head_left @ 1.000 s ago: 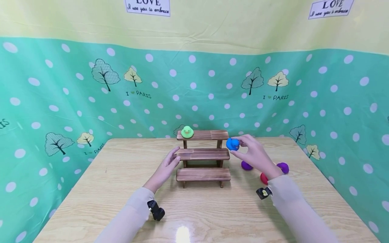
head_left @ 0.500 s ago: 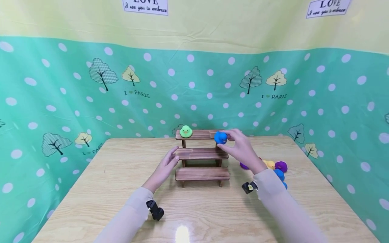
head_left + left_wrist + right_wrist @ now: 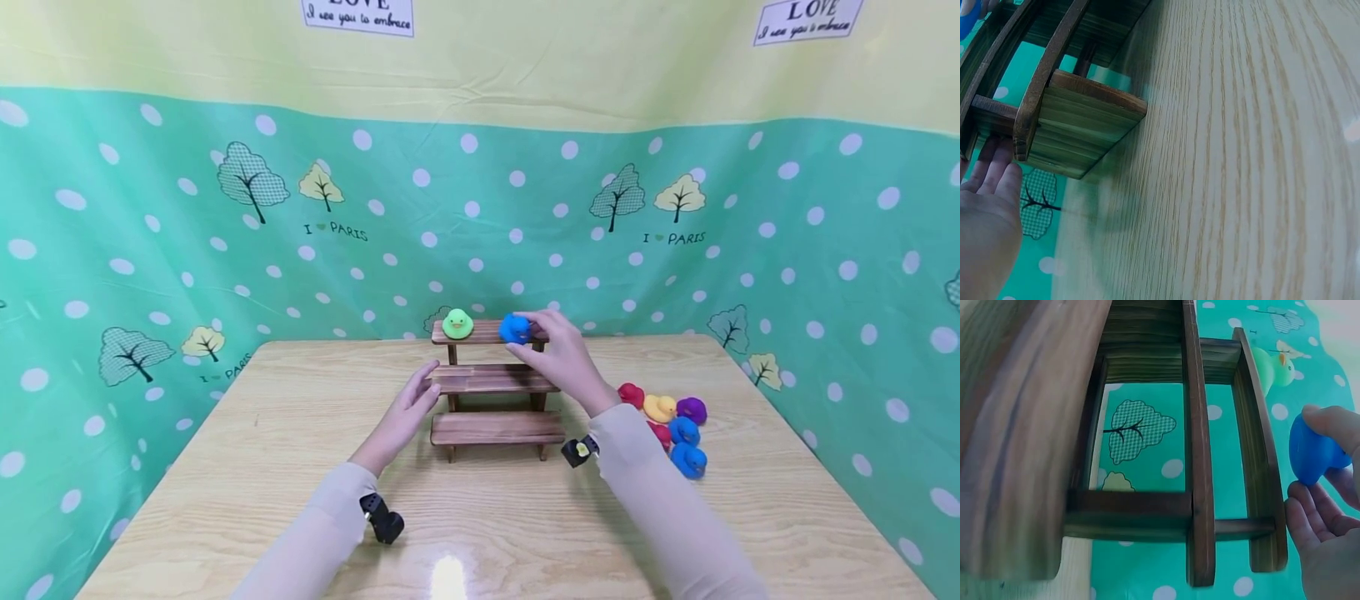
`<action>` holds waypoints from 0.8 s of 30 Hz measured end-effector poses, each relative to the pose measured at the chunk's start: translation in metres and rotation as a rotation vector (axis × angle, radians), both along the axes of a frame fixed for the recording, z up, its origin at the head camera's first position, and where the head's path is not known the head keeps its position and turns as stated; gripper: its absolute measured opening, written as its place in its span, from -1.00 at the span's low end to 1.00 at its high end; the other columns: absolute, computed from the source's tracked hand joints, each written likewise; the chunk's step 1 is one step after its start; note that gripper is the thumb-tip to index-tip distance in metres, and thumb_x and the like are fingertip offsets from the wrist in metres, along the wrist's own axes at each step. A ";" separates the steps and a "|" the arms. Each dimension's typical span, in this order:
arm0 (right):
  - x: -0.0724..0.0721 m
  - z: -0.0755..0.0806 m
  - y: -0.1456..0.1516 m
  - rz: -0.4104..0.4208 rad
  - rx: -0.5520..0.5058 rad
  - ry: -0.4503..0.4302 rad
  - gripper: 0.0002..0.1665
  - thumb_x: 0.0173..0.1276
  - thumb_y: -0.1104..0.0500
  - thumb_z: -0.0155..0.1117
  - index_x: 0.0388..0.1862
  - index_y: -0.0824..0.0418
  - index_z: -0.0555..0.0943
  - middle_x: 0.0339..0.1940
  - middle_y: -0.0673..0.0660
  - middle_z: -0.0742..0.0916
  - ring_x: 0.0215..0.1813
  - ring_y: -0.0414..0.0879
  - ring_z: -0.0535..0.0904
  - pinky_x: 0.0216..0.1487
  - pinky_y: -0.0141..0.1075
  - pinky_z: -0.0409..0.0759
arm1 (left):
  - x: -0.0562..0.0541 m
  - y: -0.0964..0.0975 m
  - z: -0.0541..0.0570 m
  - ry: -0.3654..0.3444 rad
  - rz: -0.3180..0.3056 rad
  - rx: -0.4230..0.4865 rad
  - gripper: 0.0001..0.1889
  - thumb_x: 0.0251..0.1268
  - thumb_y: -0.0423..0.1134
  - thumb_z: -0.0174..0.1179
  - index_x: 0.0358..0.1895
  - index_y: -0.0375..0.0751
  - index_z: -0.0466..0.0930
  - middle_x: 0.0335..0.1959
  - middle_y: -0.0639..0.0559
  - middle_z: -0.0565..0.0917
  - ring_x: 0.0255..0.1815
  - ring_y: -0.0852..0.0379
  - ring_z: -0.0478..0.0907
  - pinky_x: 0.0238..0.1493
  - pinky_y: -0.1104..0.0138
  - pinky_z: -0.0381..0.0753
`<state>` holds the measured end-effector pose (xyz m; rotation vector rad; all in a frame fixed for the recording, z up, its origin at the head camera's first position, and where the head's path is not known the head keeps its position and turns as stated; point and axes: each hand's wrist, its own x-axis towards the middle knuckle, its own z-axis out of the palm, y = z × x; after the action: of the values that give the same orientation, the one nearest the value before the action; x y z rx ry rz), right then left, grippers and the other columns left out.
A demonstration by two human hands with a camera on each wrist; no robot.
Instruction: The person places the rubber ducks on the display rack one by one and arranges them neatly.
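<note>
A brown wooden three-tier display stand (image 3: 497, 427) stands on the table. On the left of its top tier sits a green rubber duck (image 3: 457, 324). My right hand (image 3: 567, 360) pinches a blue rubber duck (image 3: 515, 330) between thumb and fingers at the right part of that tier. The right wrist view shows the blue duck (image 3: 1313, 450) close to the top board; whether it touches the wood I cannot tell. My left hand (image 3: 401, 423) is at the left end of the middle tier, fingers extended. In the left wrist view its fingertips (image 3: 1007, 181) meet or nearly meet the stand.
Right of the stand, several rubber ducks lie grouped: a yellow duck (image 3: 661, 407), a purple duck (image 3: 692, 410), red ducks (image 3: 631, 395) and blue ducks (image 3: 688, 460). The wooden table (image 3: 300, 417) ends at a green dotted curtain (image 3: 360, 275) behind and at the sides.
My right hand has carried the blue duck leftward and slightly up, from beside the stand to the top tier. The grouped ducks have come into fuller view. My left hand has stayed put.
</note>
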<state>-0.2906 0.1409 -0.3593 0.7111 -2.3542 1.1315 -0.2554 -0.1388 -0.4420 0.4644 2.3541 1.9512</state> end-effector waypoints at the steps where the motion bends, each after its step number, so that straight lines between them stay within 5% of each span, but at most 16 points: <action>1: -0.002 0.000 -0.002 0.001 0.003 0.005 -0.44 0.25 0.12 0.53 0.21 0.22 0.62 0.01 0.11 0.66 0.02 -0.04 0.60 0.12 -0.19 0.67 | 0.000 0.000 0.000 -0.001 0.001 -0.002 -0.41 0.64 -0.11 -0.06 0.59 -0.15 0.05 0.48 -0.39 0.23 0.47 -0.27 0.21 0.49 -0.08 0.20; 24: -0.016 0.003 -0.024 -0.098 0.040 -0.126 -0.41 0.30 0.02 0.48 0.24 0.24 0.61 0.05 0.20 0.61 0.02 0.05 0.55 0.02 -0.15 0.65 | -0.001 0.001 -0.001 0.002 0.024 -0.013 -0.42 0.63 -0.11 -0.05 0.59 -0.12 0.08 0.47 -0.40 0.25 0.46 -0.28 0.23 0.48 -0.08 0.23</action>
<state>-0.3068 0.1171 -0.3560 0.5463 -2.4938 1.1195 -0.2562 -0.1376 -0.4425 0.4390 2.3831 1.9448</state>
